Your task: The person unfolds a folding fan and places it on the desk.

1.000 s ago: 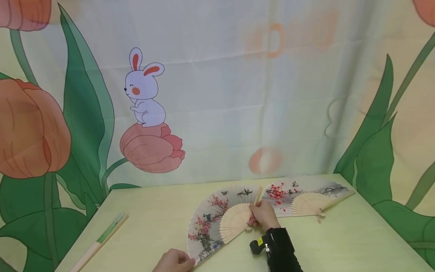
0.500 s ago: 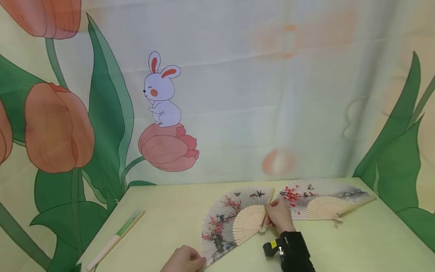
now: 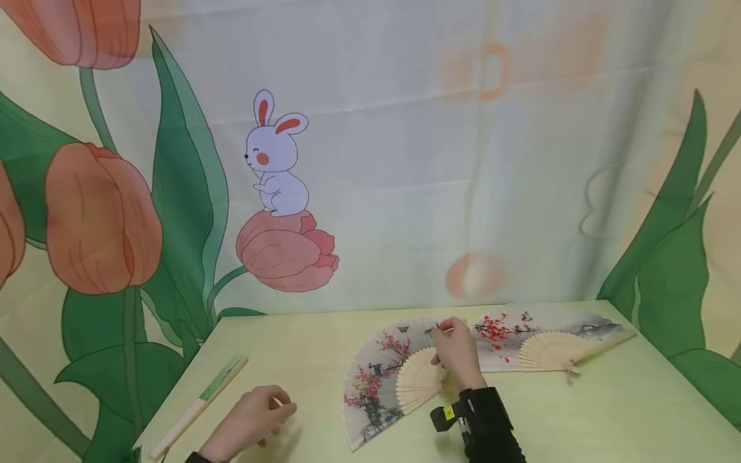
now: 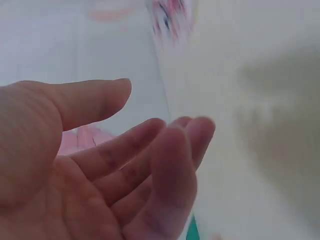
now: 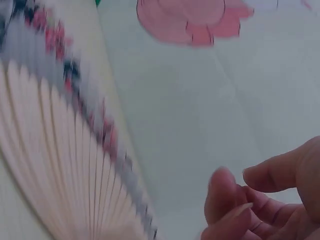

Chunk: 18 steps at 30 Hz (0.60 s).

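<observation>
A spread hand fan [image 3: 376, 386] with pink blossoms and pale wooden ribs lies on the table. My right hand [image 3: 457, 350] is above its right part, hiding some ribs and the right edge. In the right wrist view, that hand's thumb and loosely bent fingers [image 5: 225, 195] stand slightly apart with nothing between them, and the fan's ribs [image 5: 65, 150] show at the left. My left hand [image 3: 255, 418] hovers between this fan and a folded fan [image 3: 199, 408] with a green end. The left wrist view shows its fingers [image 4: 170, 185] and thumb apart, holding nothing.
A second spread fan [image 3: 550, 341] with red blossoms lies at the back right of the pale yellow table [image 3: 579, 424]. Behind the table hangs a printed cloth [image 3: 382, 161] with a rabbit and tulips.
My left hand has let go of the blossom fan's lower left corner and moved left towards the folded fan. My right hand has released its right edge and shifted slightly left and up.
</observation>
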Each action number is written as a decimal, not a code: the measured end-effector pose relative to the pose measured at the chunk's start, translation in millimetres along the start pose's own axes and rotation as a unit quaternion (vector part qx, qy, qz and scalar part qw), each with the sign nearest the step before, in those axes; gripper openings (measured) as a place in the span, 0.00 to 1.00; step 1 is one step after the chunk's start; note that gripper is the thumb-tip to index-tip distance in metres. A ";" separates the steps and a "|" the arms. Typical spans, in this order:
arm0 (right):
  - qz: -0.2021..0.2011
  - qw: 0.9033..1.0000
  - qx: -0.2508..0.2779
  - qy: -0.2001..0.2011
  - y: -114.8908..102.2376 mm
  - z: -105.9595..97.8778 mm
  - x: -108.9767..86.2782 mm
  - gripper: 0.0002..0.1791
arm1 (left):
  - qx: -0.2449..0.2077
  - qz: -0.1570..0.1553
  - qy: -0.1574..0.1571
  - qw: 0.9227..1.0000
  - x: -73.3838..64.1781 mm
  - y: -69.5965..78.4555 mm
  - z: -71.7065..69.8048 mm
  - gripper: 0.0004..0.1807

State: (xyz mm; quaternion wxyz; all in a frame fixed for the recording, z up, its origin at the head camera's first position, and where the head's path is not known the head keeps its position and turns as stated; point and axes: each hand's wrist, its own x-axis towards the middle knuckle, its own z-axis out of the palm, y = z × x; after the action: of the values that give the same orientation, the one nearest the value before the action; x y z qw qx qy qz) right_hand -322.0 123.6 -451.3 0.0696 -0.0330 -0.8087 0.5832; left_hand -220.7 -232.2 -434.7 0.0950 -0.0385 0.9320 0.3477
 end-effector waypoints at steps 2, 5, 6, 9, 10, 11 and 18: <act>-0.022 0.999 0.006 -0.025 -12.0 13.0 -5.4 0.10 | 0.014 -0.006 0.023 1.000 4.1 -12.8 -17.7 0.12; -0.053 0.996 0.007 -0.068 -28.9 36.0 -14.3 0.10 | 0.038 -0.020 0.036 0.998 11.0 -36.5 -44.3 0.17; -0.066 0.994 -0.001 -0.086 -34.4 44.4 -17.5 0.09 | 0.043 -0.022 0.036 0.998 12.7 -45.6 -52.4 0.20; -0.113 0.983 -0.036 -0.143 -51.3 70.7 -28.9 0.08 | 0.084 -0.032 0.041 0.995 14.9 -73.9 -74.5 0.28; -0.126 0.977 -0.047 -0.164 -57.2 78.9 -33.3 0.07 | 0.103 -0.031 0.045 0.993 14.9 -83.4 -80.9 0.31; -0.144 0.971 -0.058 -0.181 -62.6 87.1 -37.2 0.07 | 0.124 -0.031 0.048 0.991 14.3 -92.2 -86.9 0.34; -0.147 0.947 -0.025 -0.286 -93.2 139.9 -62.2 0.03 | 0.206 -0.083 0.034 0.974 10.0 -132.3 -110.9 0.51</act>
State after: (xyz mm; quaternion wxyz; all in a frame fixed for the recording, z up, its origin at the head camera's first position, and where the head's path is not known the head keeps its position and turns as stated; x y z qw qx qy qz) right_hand -279.0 -45.8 -411.0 -0.0801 0.2528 -0.8048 0.5310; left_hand -229.0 -404.9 -439.4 0.0972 -0.1072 0.9799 0.1376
